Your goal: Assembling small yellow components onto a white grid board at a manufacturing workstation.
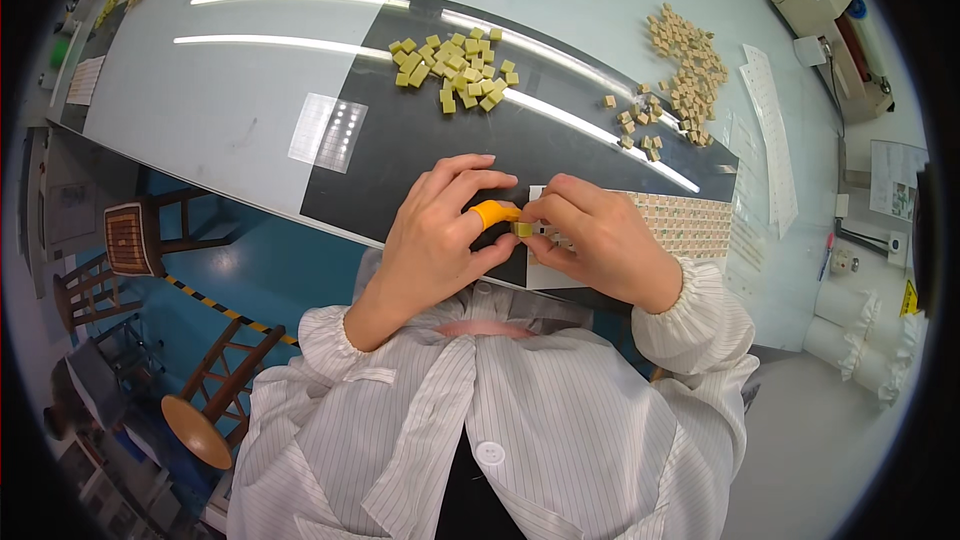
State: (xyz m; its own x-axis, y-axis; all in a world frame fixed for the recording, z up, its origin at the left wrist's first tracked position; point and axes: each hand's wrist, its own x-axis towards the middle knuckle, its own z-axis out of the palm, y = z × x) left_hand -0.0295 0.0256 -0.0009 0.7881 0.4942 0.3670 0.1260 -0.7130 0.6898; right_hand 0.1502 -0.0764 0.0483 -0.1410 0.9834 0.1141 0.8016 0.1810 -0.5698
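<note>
In front of my chest both hands come together over a small yellow-green block (522, 229). My left hand (430, 225) is closed, its thumb and a finger at the block's left side. An orange covering (492, 213) wraps that finger. From the other side my right hand (605, 245) pinches the same block between thumb and fingertips. Beneath and beyond my right hand lies a white sheet (545, 277) carrying rows of small tan blocks (685, 223); the hand hides part of it. What is between my fingers besides the block is hidden.
On the black mat (350, 195) sits a pile of yellow-green blocks (460, 65). Small tan cubes (690, 70) are scattered at the far right. A clear patterned sheet (328, 130) lies left, white strips (768, 140) right. Stools (205, 420) stand below the table's left edge.
</note>
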